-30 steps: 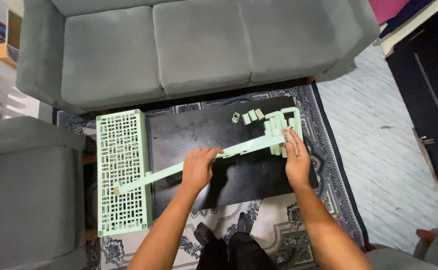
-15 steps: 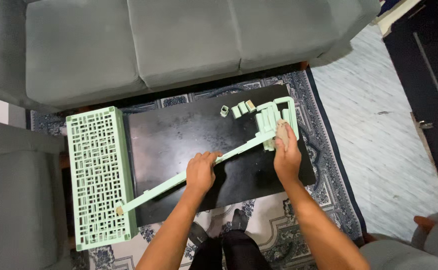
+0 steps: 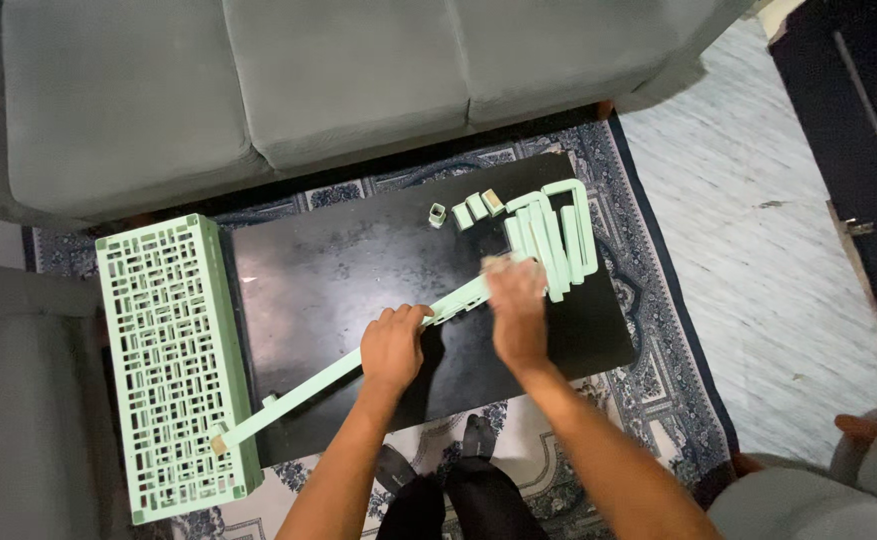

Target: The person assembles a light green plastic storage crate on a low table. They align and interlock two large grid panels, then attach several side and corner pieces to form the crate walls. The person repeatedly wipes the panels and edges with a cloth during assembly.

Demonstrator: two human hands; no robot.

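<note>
My left hand [image 3: 394,346] grips the middle of a long mint-green bar [image 3: 298,392] that lies slantwise across the black coffee table [image 3: 358,260]. My right hand [image 3: 515,305], a little blurred, is on the bar's upper end, beside a pile of mint-green frame pieces [image 3: 556,232]. Several small mint-green connector blocks [image 3: 466,210] sit near the table's far edge. A mint-green lattice panel [image 3: 170,360] rests at the table's left end, under the bar's lower tip.
A grey sofa [image 3: 338,80] runs along the far side and a grey armchair [image 3: 8,400] stands at left. A patterned rug [image 3: 658,330] lies under the table. Pale floor [image 3: 758,220] and a dark cabinet [image 3: 858,120] are at right.
My right hand has shifted left off the pile of frame pieces onto the bar's upper end. My left hand keeps its grip. The view has drifted, so the panel sits further right in frame.
</note>
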